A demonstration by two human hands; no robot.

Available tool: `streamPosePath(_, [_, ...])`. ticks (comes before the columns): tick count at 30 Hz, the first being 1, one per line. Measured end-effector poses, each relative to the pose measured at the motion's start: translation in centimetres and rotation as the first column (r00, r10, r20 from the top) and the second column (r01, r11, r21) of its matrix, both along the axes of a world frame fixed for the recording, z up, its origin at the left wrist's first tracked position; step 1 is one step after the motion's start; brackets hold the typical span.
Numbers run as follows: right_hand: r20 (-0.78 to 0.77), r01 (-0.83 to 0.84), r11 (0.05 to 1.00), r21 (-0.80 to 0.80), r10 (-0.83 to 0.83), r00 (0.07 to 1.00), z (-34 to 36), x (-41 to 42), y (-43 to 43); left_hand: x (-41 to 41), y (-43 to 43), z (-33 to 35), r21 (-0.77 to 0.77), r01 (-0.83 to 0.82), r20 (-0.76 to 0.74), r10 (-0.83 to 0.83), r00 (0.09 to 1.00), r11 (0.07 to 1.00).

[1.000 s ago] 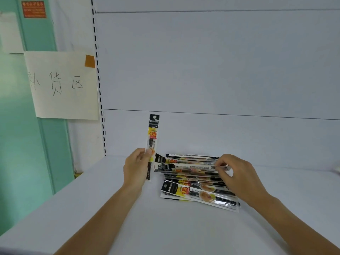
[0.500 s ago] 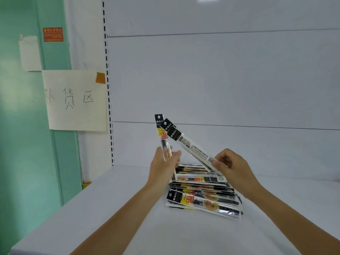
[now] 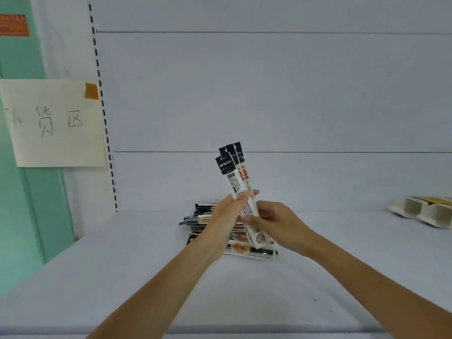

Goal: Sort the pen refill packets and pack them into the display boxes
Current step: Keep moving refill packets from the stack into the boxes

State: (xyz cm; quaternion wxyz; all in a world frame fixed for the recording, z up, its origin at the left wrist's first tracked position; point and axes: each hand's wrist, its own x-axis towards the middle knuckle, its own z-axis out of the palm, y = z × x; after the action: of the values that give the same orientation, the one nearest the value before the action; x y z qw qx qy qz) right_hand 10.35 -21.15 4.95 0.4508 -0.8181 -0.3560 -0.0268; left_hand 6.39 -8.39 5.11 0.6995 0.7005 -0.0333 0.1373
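Head view only. Centre of frame: both hands up off the white shelf, sharing one bunch of pen refill packets.

- Left hand: fingers wrapped round the bunch at mid-length.
- Right hand: fingers curled round the lower part of the same bunch, touching the left hand's fingers.
- Bunch: three black header tabs show, fanned a little. Long axis near upright, with the tabs leaning toward upper left and the bottom ends toward lower right.
- Pile of pen refill packets: flat on the shelf, just behind and under the hands and partly hidden by them. Long axes run left-right across the frame.
- Display boxes: white card compartments at the right edge, well apart from the hands. How they are oriented is too small to tell.
- Handwritten paper sign: taped up at mid-left.

Judgement: gathering and squaring is under way, nothing packed yet. The boxes lie to the right, so the right hand is nearer. The bunch would likely need turning off upright to go in.
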Motion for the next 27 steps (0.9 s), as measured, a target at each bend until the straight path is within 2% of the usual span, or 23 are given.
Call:
streamPosePath(1, [0.062, 0.042, 0.998, -0.047, -0.039, 0.997, -0.1, 0.2, -0.7, 0.0, -0.2, -0.1, 0.165, -0.087, 0.001, 0.088, 0.996, 0.982])
streamPosePath(2, [0.136, 0.106, 0.989, -0.106, -0.091, 0.987, -0.2, 0.6, -1.6, 0.0, -0.2, -0.4, 0.316, -0.230, 0.058, 0.223, 0.973, 0.920])
streamPosePath(4, [0.227, 0.205, 0.960, -0.189, -0.161, 0.961, -0.4, 1.5, -3.4, -0.2, -0.1, -0.6, 0.463, -0.568, 0.342, 0.454, 0.823, 0.681])
streamPosePath(5, [0.248, 0.231, 0.947, -0.225, -0.173, 0.953, -0.5, 2.0, -4.3, -0.4, -0.2, -0.5, 0.468, -0.697, 0.544, 0.444, 0.712, 0.543])
streamPosePath(6, [0.272, 0.247, 0.934, -0.259, -0.175, 0.946, -0.6, 2.4, -5.2, -0.3, -0.3, -0.4, 0.474, -0.783, 0.724, 0.327, 0.607, 0.403])
streamPosePath(7, [0.311, 0.254, 0.924, -0.285, -0.161, 0.937, -0.6, 2.8, -6.2, 0.1, -0.8, -0.4, 0.489, -0.833, 0.832, 0.149, 0.535, 0.260])
streamPosePath(8, [0.354, 0.251, 0.917, -0.309, -0.134, 0.926, -0.7, 3.1, -7.1, 0.6, -1.4, -0.5, 0.532, -0.841, 0.847, -0.053, 0.529, 0.104])
streamPosePath(9, [0.394, 0.237, 0.912, -0.334, -0.093, 0.914, -0.8, 3.2, -8.0, 1.6, -2.1, -0.5, 0.565, -0.823, 0.799, -0.212, 0.563, -0.055])
streamPosePath(10, [0.420, 0.218, 0.909, -0.356, -0.053, 0.906, -0.8, 3.1, -9.0, 2.4, -3.1, -0.3, 0.569, -0.803, 0.741, -0.311, 0.595, -0.179])
streamPosePath(11, [0.415, 0.190, 0.912, -0.364, -0.024, 0.909, -0.7, 3.1, -10.1, 3.2, -4.4, -0.1, 0.562, -0.787, 0.703, -0.355, 0.616, -0.252])
streamPosePath(14, [0.295, 0.103, 0.940, -0.326, -0.003, 0.955, -0.4, 3.4, -15.1, 5.3, -9.1, 0.3, 0.606, -0.745, 0.665, -0.336, 0.667, -0.280])
streamPosePath(17, [0.266, 0.132, 0.952, -0.278, -0.056, 0.962, -0.3, 4.2, -21.9, 6.3, -15.2, 0.1, 0.796, -0.567, 0.517, -0.250, 0.819, -0.211])
streamPosePath(19, [0.256, 0.194, 0.962, -0.194, -0.141, 0.956, -0.5, 5.1, -26.3, 7.1, -19.4, -0.5, 0.878, -0.470, 0.455, -0.140, 0.879, -0.094])
streamPosePath(21, [0.268, 0.252, 0.967, -0.022, -0.238, 0.934, -0.4, 6.2, -30.4, 8.2, -23.1, -1.2, 0.930, -0.368, 0.368, -0.014, 0.930, 0.013])
streamPosePath(24, [0.333, 0.302, 0.928, 0.219, -0.362, 0.871, -0.2, 7.7, -35.0, 8.8, -27.9, -1.3, 0.913, -0.406, 0.406, -0.002, 0.914, 0.052])
streamPosePath(26, [0.318, 0.278, 0.930, 0.240, -0.345, 0.883, -0.3, 8.3, -36.6, 9.0, -31.2, -1.3, 0.908, -0.407, 0.408, 0.005, 0.913, 0.104])
streamPosePath(27, [0.337, 0.257, 0.948, 0.189, -0.309, 0.890, -0.6, 8.5, -37.0, 9.0, -32.7, -1.4, 0.909, -0.401, 0.403, 0.008, 0.915, 0.117])
